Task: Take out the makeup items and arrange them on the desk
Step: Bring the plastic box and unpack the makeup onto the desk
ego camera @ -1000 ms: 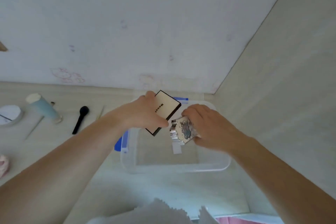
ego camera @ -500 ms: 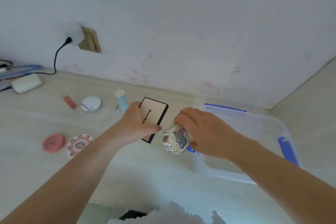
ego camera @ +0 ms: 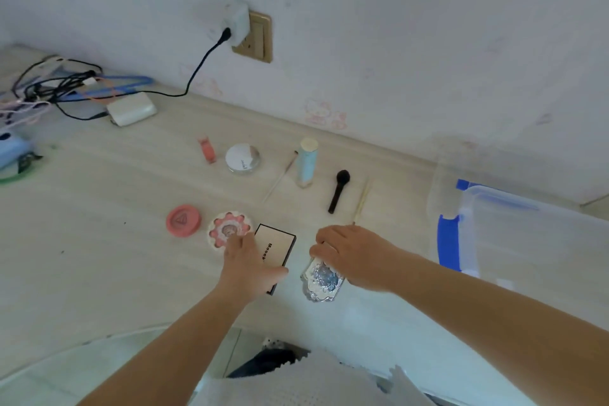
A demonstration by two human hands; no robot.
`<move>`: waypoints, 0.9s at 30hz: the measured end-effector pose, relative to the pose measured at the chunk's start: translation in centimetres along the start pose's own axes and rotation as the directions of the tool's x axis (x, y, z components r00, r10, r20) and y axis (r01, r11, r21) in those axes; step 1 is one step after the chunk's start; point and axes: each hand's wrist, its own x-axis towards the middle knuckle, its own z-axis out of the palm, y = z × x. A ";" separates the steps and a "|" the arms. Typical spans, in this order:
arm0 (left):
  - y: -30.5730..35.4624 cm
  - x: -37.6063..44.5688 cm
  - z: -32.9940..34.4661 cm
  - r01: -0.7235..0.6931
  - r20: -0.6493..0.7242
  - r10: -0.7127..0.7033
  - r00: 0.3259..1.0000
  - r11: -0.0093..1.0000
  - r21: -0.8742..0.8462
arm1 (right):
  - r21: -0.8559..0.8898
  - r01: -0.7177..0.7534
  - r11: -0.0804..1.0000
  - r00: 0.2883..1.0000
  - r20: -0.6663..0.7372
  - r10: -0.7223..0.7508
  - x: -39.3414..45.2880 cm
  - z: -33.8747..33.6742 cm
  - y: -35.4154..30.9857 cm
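Makeup items sit spread over the pale desk (ego camera: 99, 241), two of them still in hand. Left hand (ego camera: 245, 265) grips a beige rectangular palette (ego camera: 275, 249) w/ black edge, thumb across its near end, fingers along the far-left side; it lies flat at desk level, can't tell if it's fully set down. Its far-left corner sits just beside a flower-shaped pink & white compact (ego camera: 227, 231). Right hand (ego camera: 354, 255) is curled over the top of an ornate silver compact (ego camera: 321, 278), just right of the palette, fingers clamped on its far edge.

Left of the flower compact: a round coral compact (ego camera: 183, 220). Further back, in a rough row: small coral tube (ego camera: 207, 150), round white powder case (ego camera: 243, 158), thin stick (ego camera: 280, 176), upright pale-blue tube (ego camera: 307, 161) w/ cream cap, black brush (ego camera: 338, 189), another thin pale stick (ego camera: 362, 199).

Clear plastic storage box (ego camera: 527, 241) w/ blue clips stands at right, well apart from the hands. Back left: white adapter (ego camera: 131, 108) and a tangle of cables (ego camera: 56, 86); a plug sits in the gold wall socket (ego camera: 258, 38).
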 end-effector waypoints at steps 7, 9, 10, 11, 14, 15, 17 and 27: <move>-1.3 0.6 2.1 -0.066 -0.091 0.079 0.993 0.988 0.141 | -0.116 0.080 0.990 0.995 0.063 -0.073 1.1 3.0 -1.7; -1.4 0.6 2.5 -0.076 -0.130 0.103 0.986 0.978 0.194 | -0.138 0.092 0.986 0.993 0.082 -0.081 1.1 3.6 -1.7; -1.4 0.5 2.7 -0.077 -0.147 0.110 0.983 0.974 0.215 | -0.145 0.092 0.985 0.993 0.088 -0.080 1.0 3.8 -1.6; -1.5 0.4 2.9 -0.074 -0.156 0.112 0.981 0.970 0.230 | -0.153 0.091 0.984 0.992 0.099 -0.077 1.0 3.9 -1.5; -1.5 0.3 3.5 -0.067 -0.169 0.115 0.979 0.962 0.266 | -0.184 0.086 0.979 0.991 0.114 -0.066 0.8 4.2 -1.0; -1.6 0.4 3.6 -0.068 -0.168 0.117 0.979 0.960 0.271 | -0.188 0.080 0.979 0.992 0.115 -0.059 0.8 4.3 -0.9; -1.8 0.6 3.8 -0.069 -0.151 0.113 0.982 0.962 0.265 | -0.182 0.060 0.981 0.994 0.103 -0.042 0.7 4.3 -0.7; -1.2 1.3 4.4 -0.083 -0.156 0.125 0.980 0.964 0.252 | -0.062 0.034 0.997 0.988 0.153 -0.024 0.6 5.1 -0.5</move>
